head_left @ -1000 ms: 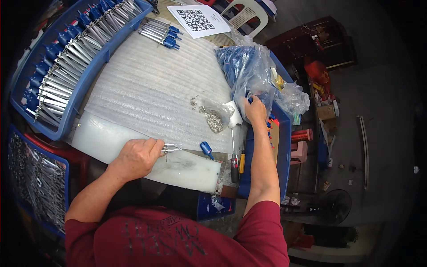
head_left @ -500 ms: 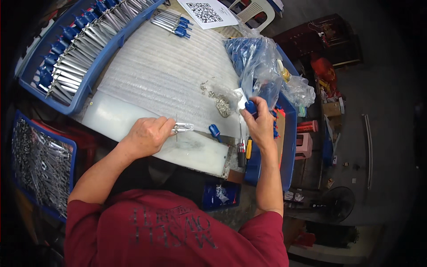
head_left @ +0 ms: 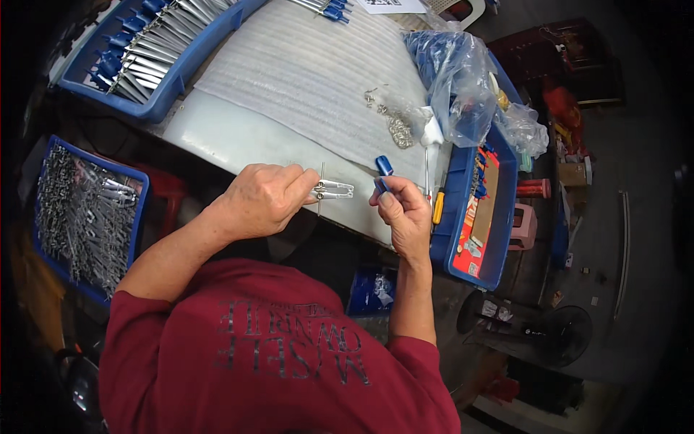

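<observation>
I note my left hand [head_left: 262, 199] pinching a small metal clip assembly [head_left: 329, 190] over the near edge of the white foam-covered table [head_left: 289, 79]. My right hand [head_left: 403, 210], just right of it, pinches a blue handle piece [head_left: 383, 171].

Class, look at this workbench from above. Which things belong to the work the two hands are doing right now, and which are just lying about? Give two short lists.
In use:
left hand holding a small metal part
right hand holding a blue handle

Lying about:
tray of finished tools
crate of metal parts
clear plastic bag
loose rings
white foam sheet
floor fan
</observation>
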A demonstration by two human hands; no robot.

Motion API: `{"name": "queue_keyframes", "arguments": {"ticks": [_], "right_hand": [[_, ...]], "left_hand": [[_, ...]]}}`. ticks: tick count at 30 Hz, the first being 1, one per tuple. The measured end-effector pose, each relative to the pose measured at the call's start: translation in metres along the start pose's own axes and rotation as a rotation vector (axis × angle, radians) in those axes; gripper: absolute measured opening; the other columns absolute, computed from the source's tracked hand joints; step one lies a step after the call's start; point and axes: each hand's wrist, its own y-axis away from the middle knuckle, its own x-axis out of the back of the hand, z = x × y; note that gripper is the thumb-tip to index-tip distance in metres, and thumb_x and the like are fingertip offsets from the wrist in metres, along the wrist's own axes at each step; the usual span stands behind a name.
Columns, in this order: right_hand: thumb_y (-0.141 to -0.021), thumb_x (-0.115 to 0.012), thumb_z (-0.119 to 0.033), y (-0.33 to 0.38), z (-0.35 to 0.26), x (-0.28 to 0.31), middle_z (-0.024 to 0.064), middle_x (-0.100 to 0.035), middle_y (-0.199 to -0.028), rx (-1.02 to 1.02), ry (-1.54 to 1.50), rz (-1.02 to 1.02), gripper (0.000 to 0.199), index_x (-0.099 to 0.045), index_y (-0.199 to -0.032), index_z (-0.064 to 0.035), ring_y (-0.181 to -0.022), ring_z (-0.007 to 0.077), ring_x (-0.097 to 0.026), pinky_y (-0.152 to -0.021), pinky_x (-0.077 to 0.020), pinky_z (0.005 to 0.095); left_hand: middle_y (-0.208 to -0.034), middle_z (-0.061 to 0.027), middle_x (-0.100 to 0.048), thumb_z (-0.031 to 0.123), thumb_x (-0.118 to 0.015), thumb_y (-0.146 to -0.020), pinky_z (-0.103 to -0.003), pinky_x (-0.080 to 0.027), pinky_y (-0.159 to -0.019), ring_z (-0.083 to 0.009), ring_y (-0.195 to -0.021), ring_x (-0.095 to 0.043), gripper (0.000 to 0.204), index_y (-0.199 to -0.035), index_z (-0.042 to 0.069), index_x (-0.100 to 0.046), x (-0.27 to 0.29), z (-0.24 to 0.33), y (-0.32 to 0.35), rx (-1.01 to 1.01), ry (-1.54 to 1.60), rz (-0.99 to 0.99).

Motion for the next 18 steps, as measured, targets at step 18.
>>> {"name": "queue_keyframes", "arguments": {"ticks": [18], "right_hand": [[-0.088, -0.049, -0.021, 0.036, 0.014, -0.014, -0.0005, -0.049, -0.061, -0.243, -0.231, -0.065, 0.026, -0.058, -0.086, 0.0027, -0.05, 0.0042, -0.039, -0.045, -0.0291, 0.0166]], "left_hand": [[-0.06, -0.0069, -0.042, 0.014, -0.062, -0.069, -0.034, -0.04, -0.046, -0.0223, -0.052, -0.05, 0.022, -0.083, 0.002, -0.049, -0.002, 0.023, 0.015, -0.024, -0.058, -0.146]]}}
